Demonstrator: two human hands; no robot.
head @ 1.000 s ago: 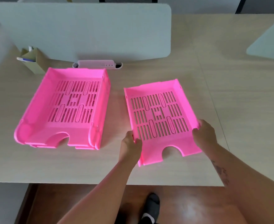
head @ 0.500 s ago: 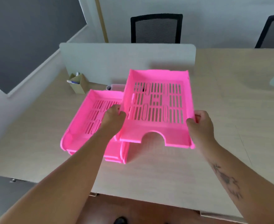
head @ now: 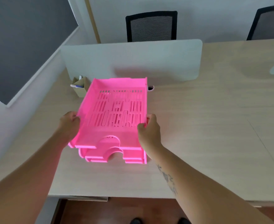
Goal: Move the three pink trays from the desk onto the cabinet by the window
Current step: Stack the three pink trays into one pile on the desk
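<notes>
I hold a pink slotted tray by its two long sides, directly over the other pink trays stacked on the pale wooden desk. My left hand grips the top tray's left wall and my right hand grips its right wall. The top tray tilts slightly, its front edge a little above the stack below. Only the front lips of the lower trays show. No cabinet or window is in view.
A white divider panel stands behind the trays. A small cardboard pen holder sits at the back left, a white holder peeks out at the back right. Two black chairs stand beyond the desk.
The tray in my hands rose off the desk on the right, travelled left, and now sits over the stacked trays. My view lifted from the desk towards the chairs.
</notes>
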